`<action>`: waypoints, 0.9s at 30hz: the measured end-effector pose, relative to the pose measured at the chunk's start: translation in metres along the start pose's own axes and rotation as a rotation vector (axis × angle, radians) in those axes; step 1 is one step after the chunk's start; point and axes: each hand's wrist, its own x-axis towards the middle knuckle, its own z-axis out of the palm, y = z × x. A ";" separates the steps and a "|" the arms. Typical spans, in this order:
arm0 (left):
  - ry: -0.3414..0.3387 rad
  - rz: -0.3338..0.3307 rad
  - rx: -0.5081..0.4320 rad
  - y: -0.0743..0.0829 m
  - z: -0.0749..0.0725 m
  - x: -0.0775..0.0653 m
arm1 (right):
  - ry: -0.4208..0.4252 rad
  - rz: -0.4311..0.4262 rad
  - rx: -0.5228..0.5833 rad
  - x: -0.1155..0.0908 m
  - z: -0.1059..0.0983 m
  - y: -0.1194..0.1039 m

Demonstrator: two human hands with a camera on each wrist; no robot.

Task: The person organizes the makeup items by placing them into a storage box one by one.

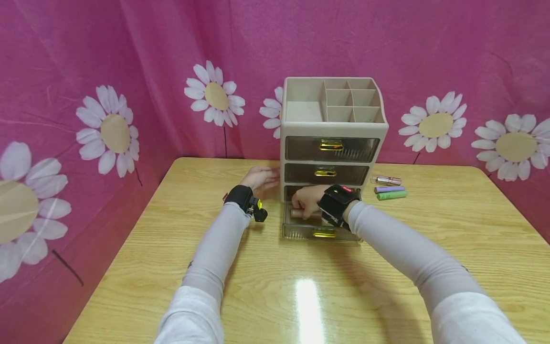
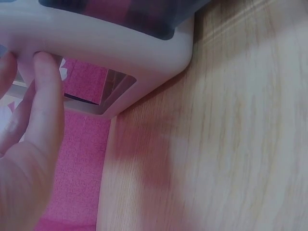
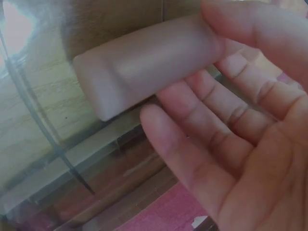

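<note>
In or just over the open bottom drawer (image 1: 301, 232), my right fingers (image 3: 178, 149) pinch a pinkish tube (image 3: 144, 60), not let go yet; straight left fingers (image 2: 47, 91) touch the organizer (image 1: 333, 128); three cosmetics (image 1: 389, 189) sit untouched, counter (image 1: 434, 248) right

a cream drawer unit (image 1: 335, 128) with a compartmented top stands upright near the middle of the back edge of the worktop (image 1: 429, 248), its left side touched by the fingers of the left hand (image 1: 260, 178). its bottom drawer (image 1: 296, 232), smoky and see-through with a gold handle, is pulled out toward the front edge; the two above are closed. a smooth, dull pinkish cylinder (image 3: 144, 62) is held by the right hand (image 1: 309, 199) near that drawer's left edge.
</note>
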 end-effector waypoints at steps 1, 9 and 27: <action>0.001 -0.001 0.004 0.001 0.000 -0.001 | -0.001 0.004 -0.008 0.000 -0.001 0.000; -0.048 0.064 -0.037 -0.029 -0.021 0.044 | -0.074 0.038 -0.025 -0.018 -0.021 -0.022; 0.024 -0.015 0.009 0.006 0.005 -0.010 | 0.464 -0.094 -0.114 -0.130 -0.050 -0.064</action>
